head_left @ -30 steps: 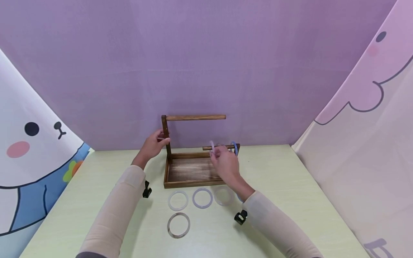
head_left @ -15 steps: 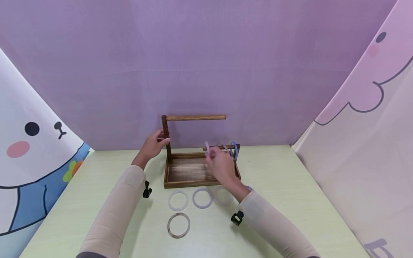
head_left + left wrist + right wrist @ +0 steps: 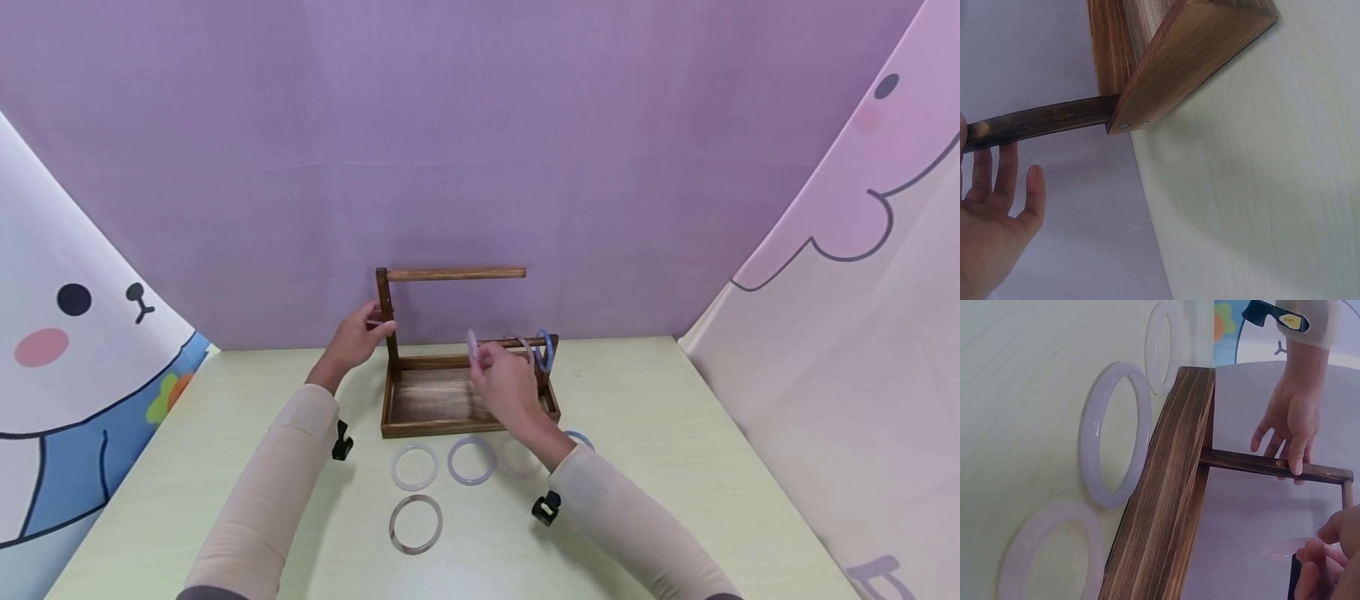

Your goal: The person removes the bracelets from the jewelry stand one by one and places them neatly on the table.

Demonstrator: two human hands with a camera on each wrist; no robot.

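My left hand (image 3: 358,337) grips the left upright post (image 3: 1047,122) of a brown wooden rack (image 3: 442,429) between thumb and fingers. With fingertips and thumb, my right hand (image 3: 512,385) pinches a pale pink translucent bangle (image 3: 472,344). This bangle stands nearly edge-on at the free left end of the rack's lower rod (image 3: 495,342); in the right wrist view, fingers cover part of it. Farther right on that rod hang a greyish bangle (image 3: 528,348) and a blue bangle (image 3: 549,354). The upper rod (image 3: 457,273) carries nothing.
In front of the rack lie a whitish bangle (image 3: 414,487), a lilac bangle (image 3: 472,482), a pale pinkish bangle (image 3: 520,477) and a brown-grey bangle (image 3: 415,550). Another blue bangle (image 3: 581,435) is partly behind the right forearm. A purple cloth (image 3: 450,167) hangs behind the rack.
My right hand has moved left with the pale pink bangle, along the lower rod to its free end. The hanging greyish bangle shows more fully. My left hand stays on the post.
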